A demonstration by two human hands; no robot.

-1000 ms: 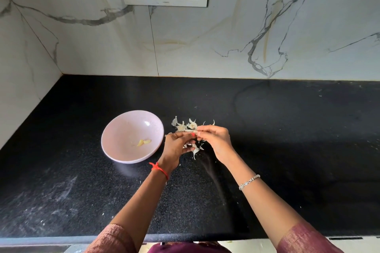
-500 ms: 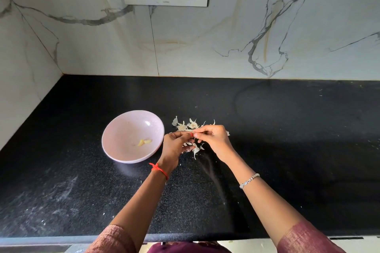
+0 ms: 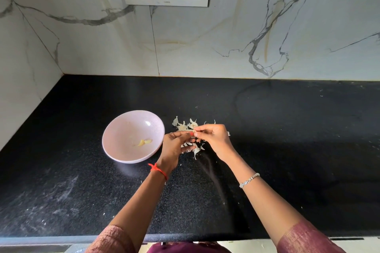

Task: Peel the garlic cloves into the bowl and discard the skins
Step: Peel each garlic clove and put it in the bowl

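Past the counter (image 3: 287, 170)'s front edge, our left hand (image 3: 174, 147) and right hand (image 3: 214, 139) meet mid-counter, fingertips pinching one garlic clove (image 3: 193, 131) above scattered skins (image 3: 185, 125). The bowl (image 3: 117, 150), just left, holds peeled cloves (image 3: 145, 142). Broad dark surface runs rightward and back to the wall (image 3: 205, 47).

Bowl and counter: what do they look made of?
Bowl: pale pink and glossy, with a bright highlight inside. It could be glazed ceramic or melamine; I cannot tell which. Counter: black, finely speckled, polished stone, probably granite, with a soft sheen.
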